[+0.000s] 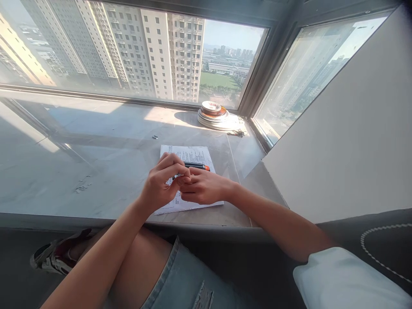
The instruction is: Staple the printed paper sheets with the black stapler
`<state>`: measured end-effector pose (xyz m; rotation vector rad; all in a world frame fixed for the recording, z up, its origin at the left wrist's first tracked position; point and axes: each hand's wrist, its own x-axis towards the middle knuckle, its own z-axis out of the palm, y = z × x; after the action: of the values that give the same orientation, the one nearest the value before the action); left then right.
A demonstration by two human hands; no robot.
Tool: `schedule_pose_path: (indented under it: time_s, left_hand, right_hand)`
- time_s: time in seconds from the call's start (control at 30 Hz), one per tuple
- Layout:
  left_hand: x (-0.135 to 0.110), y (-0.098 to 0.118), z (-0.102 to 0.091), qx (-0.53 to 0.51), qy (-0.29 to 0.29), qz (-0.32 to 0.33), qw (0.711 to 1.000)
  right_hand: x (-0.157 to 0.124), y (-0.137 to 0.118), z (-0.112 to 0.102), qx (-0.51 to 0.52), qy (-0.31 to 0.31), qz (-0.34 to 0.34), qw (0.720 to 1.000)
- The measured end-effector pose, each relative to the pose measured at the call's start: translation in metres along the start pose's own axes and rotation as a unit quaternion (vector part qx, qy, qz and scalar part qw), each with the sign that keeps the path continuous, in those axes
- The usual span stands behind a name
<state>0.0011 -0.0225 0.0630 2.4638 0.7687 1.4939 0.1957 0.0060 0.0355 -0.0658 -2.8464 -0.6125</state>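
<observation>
A black pen with an orange end (197, 165) lies across both my hands, above a printed sheet of paper (189, 155) on the grey stone window sill (106, 159). My right hand (201, 186) grips the pen's body with curled fingers. The fingers of my left hand (162, 182) are pinched on the pen's left end. Both hands meet over the middle of the sheet and hide its lower part.
A stack of round plates or discs (214, 115) stands at the sill's far right corner, with small dark items (237, 133) beside it. A tiny object (155, 137) lies on the sill. Windows run along the back and right; a white wall (347, 141) is at right.
</observation>
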Motion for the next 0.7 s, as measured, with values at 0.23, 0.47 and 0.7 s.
schedule_pose_path:
  time_s: [0.23,0.47,0.7]
  left_hand:
    - [-0.002,-0.001,-0.005,0.034,0.131,-0.061,0.989]
    - [-0.001,-0.003,-0.010,0.038,0.246,-0.125,0.960]
    - [-0.001,-0.004,-0.010,0.025,0.218,-0.107,0.970]
  right_hand:
    - [-0.001,-0.002,-0.011,-0.054,0.061,-0.003,0.997]
    - [0.002,-0.006,-0.015,-0.040,0.131,0.025,0.990]
    - [0.008,-0.008,-0.026,0.007,0.145,0.035,0.989]
